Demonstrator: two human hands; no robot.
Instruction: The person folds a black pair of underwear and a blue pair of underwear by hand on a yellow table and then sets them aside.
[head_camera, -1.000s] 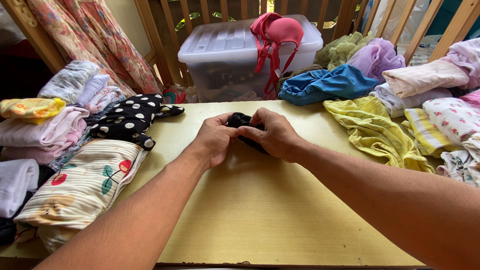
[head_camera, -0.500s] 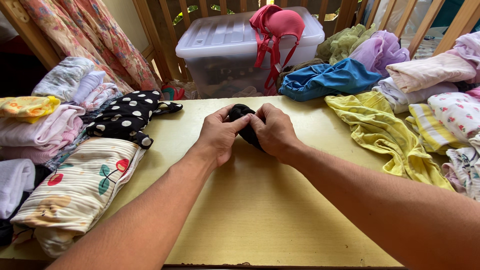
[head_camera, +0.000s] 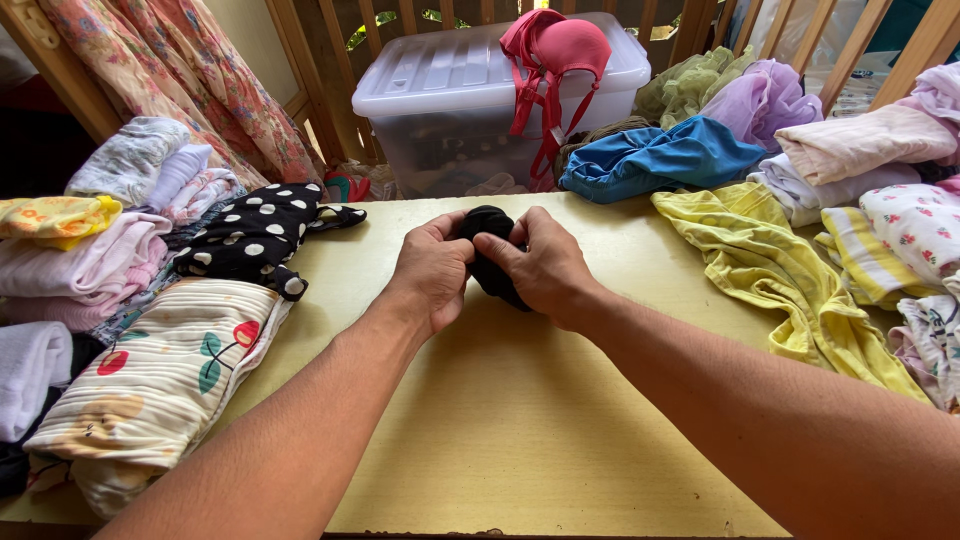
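Observation:
A small black garment (head_camera: 487, 225), rolled into a tight bundle, sits between both hands just above the pale yellow table (head_camera: 500, 420). My left hand (head_camera: 432, 272) grips its left side with thumb and fingers curled over the top. My right hand (head_camera: 542, 264) clasps its right side, fingertips pressed on the bundle's top. Most of the bundle is hidden behind the fingers.
Folded clothes are stacked at the left: a striped cherry-print piece (head_camera: 150, 375), a black polka-dot piece (head_camera: 255, 235), pink and white pieces. Loose clothes lie at the right, among them a yellow shirt (head_camera: 775, 275) and a blue garment (head_camera: 655, 160). A clear lidded bin (head_camera: 450, 85) with a red bra (head_camera: 555, 50) stands behind.
Both hands lifted the black garment slightly and rolled it tighter; the bundle now looks rounder and stands higher between the fingers.

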